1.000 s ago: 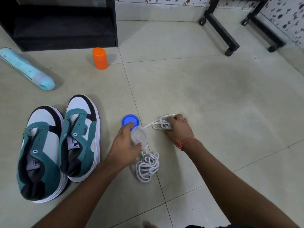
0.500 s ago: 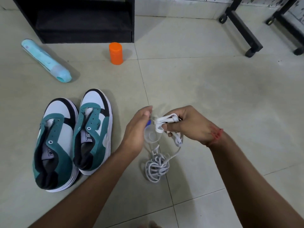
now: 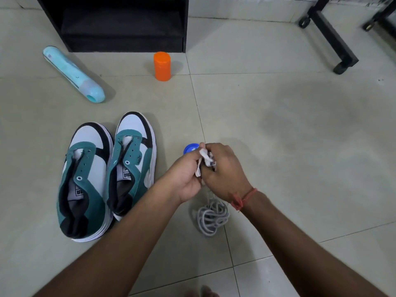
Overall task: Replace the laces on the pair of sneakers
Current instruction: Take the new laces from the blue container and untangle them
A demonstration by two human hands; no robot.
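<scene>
Laces (image 3: 204, 160), white: bunched end now gripped between left hand (image 3: 186, 174) and right hand (image 3: 225, 174), lifted since a second ago; remainder coiled just right of the sneakers (image 3: 107, 174). Threading judged imminent; eyelets unlaced.

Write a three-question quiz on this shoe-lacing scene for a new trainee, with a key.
1. True or false: the two sneakers already have laces threaded through their eyelets.
2. What do the left hand and right hand hold between them? A) the orange container B) a bunched white lace C) the blue lid
3. Fill in: a coiled pile of lace lies on the ______, below the hands.

Key: 1 false, the eyelets are bare; 2 B; 3 floor.
</scene>
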